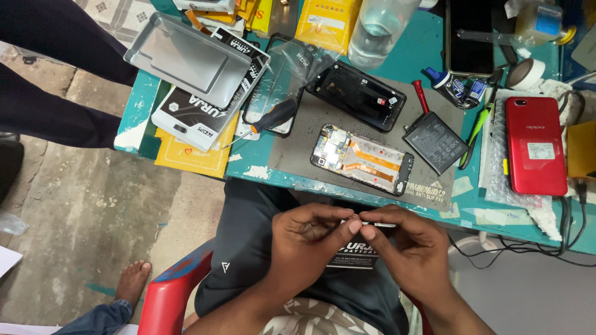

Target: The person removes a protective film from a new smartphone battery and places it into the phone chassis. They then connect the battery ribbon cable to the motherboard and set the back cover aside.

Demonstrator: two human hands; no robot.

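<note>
My left hand and my right hand meet over my lap, both pinching the top edge of a flat black battery with white print. The fingertips touch at its upper rim, where a thin white strip shows. Just beyond my hands, on a grey mat, lies an opened phone with its circuit board and orange ribbon exposed. A black back cover rests behind it, and another black battery lies to its right.
The teal table holds a screwdriver, white and black boxes, a grey tray, a red phone, a clear bottle, yellow packets and cables. Another person's bare foot is at lower left.
</note>
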